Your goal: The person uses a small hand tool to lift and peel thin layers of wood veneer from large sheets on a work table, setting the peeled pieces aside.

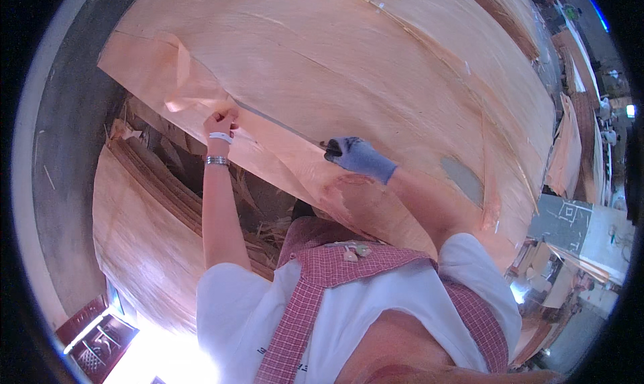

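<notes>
Tan veneer strip (276, 150) | left hand (221, 124) pinching it | right hand (352, 156) gloved, grip unclear

There was this one pale veneer stack (137, 246), kinda messy, torn wood scraps (272, 235) littered beside it, grey floor (64, 182) along its outer edge, dark patterned panel (104, 345) nearby.
</notes>
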Demonstrator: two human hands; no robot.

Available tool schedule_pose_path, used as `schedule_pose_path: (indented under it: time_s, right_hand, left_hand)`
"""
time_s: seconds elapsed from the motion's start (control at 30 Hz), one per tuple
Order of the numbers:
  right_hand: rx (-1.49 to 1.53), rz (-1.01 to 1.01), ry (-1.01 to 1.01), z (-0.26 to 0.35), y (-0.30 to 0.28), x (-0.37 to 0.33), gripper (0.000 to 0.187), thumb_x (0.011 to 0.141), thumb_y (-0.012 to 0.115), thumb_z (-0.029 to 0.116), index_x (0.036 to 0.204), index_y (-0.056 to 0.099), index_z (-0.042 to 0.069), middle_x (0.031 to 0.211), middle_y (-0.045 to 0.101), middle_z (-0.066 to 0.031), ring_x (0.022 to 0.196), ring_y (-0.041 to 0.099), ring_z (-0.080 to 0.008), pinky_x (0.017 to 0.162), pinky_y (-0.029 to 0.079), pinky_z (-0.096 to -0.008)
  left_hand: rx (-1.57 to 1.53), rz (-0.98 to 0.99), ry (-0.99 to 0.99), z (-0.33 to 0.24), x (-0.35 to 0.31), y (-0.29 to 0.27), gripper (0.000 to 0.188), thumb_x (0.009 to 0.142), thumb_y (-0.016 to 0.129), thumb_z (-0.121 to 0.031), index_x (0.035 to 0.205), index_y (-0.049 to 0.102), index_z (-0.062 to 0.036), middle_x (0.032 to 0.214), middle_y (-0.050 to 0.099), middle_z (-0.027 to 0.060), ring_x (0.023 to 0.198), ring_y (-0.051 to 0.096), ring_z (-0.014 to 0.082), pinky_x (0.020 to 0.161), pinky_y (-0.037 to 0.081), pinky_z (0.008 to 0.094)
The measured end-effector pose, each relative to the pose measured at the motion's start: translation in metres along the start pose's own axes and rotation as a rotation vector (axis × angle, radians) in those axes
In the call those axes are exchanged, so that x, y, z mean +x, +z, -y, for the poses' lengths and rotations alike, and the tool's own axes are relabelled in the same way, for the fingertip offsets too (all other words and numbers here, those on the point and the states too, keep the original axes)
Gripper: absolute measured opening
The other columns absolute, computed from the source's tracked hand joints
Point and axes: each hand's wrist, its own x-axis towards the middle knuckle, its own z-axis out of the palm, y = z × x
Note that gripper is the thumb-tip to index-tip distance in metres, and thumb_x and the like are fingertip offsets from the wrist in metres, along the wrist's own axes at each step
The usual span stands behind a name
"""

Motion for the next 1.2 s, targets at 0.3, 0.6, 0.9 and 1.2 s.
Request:
schedule_pose_path:
  time_s: [0.3, 0.6, 0.9, 1.2]
  right_hand:
    - [-0.309, -0.056, 0.035, 0.009, 0.045, 0.046, 0.037, 0.090, 0.056, 0.045, 0.087, 0.062, 0.009, 0.081, 0.066, -0.0171, 0.075, 0.065, -0.0360, 0.065, 0.050, -0.0489]
    - [-0.221, -0.035, 0.118, 0.011, 0.037, 0.053, 0.045, 0.087, 0.058, 0.052, 0.090, 0.063, 0.007, 0.083, 0.068, -0.0185, 0.079, 0.066, -0.0378, 0.069, 0.050, -0.0491]
    - [-0.082, -0.013, 0.242, 0.016, 0.032, 0.056, 0.048, 0.082, 0.065, 0.052, 0.097, 0.062, 0.006, 0.096, 0.067, -0.0197, 0.089, 0.065, -0.0372, 0.076, 0.050, -0.0480]
    - [-0.148, -0.388, 0.079, 0.050, 0.023, 0.070, 0.030, 0.086, 0.067, 0.026, 0.101, 0.052, 0.005, 0.090, 0.057, -0.0212, 0.093, 0.057, -0.0400, 0.074, 0.048, -0.0508]
  left_hand:
    - [0.279, -0.028, 0.157, 0.042, 0.077, 0.004, 0.030, 0.075, 0.079, -0.023, 0.067, 0.061, -0.0006, 0.062, 0.063, 0.0061, 0.050, 0.058, 0.0126, 0.044, 0.045, 0.0292]
    - [0.645, -0.117, 0.151, 0.027, 0.071, -0.001, 0.048, 0.068, 0.078, -0.048, 0.070, 0.062, -0.0020, 0.070, 0.066, 0.0154, 0.068, 0.065, 0.0308, 0.064, 0.050, 0.0422]
    - [1.065, -0.519, 0.703, 0.025, 0.049, 0.014, 0.039, 0.072, 0.074, -0.039, 0.099, 0.064, -0.0112, 0.098, 0.064, 0.0062, 0.106, 0.056, 0.0262, 0.093, 0.040, 0.0446]
    - [0.779, -0.108, 0.749, 0.044, 0.059, -0.004, 0.030, 0.081, 0.065, -0.024, 0.109, 0.062, -0.0129, 0.125, 0.058, 0.0052, 0.116, 0.053, 0.0289, 0.100, 0.042, 0.0439]
